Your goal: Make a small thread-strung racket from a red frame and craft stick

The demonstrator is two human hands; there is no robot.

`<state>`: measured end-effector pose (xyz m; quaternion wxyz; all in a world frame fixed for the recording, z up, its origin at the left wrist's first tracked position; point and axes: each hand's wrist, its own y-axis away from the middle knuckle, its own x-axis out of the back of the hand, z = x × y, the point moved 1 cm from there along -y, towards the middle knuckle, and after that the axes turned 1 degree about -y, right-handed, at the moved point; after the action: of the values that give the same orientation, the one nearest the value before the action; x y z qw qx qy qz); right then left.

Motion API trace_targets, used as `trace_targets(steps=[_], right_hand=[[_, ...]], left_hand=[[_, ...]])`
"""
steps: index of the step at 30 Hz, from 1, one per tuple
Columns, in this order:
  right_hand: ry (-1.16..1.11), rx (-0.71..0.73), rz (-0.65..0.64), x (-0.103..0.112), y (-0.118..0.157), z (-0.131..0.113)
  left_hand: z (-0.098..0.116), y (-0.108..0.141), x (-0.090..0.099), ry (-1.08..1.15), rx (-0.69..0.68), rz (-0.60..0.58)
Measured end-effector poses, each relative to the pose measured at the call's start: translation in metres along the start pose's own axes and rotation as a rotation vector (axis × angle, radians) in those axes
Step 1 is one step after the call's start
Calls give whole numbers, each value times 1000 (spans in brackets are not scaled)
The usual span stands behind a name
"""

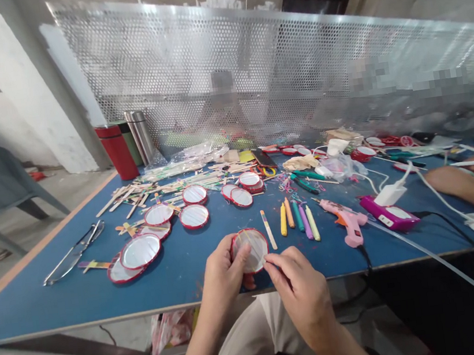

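Note:
My left hand (226,266) is wrapped around a small round disc (254,245) with a red rim and a pale, cloudy face, its thumb lying across the face. Thumb and index finger of my right hand (300,280) are pinched together at the disc's lower right rim; anything thin between them is too small to make out. Just beyond the disc lies a craft stick (268,230) with a coloured end. To its right are several crayon-like sticks (299,217) in yellow, orange, teal, purple and pale green. A pink glue gun (344,219) rests farther right, a clear glue stick near it.
More red-rimmed discs (141,251) lie to the left, near scissors-like metal tool (74,252). Loose craft sticks (130,197), bottles (116,152) and green-handled pliers (304,180) lie behind. A purple power strip (389,213) with cables and another person's hands (451,179) are at right.

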<state>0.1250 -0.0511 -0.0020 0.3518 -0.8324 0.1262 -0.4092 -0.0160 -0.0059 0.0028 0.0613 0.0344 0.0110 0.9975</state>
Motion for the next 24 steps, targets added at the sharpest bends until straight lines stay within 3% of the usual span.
trace_targets(steps=[6,14,24], right_hand=[[-39,-94,-56,-5,0,0],[-290,-316,6,-9,2,-9],[-327,-384,-3,-15,7,-11]], left_hand=[[-5,-1,0,-45,-24,2],[-4,-2,-2,-64,11,75],[3,0,0,-126,-37,152]])
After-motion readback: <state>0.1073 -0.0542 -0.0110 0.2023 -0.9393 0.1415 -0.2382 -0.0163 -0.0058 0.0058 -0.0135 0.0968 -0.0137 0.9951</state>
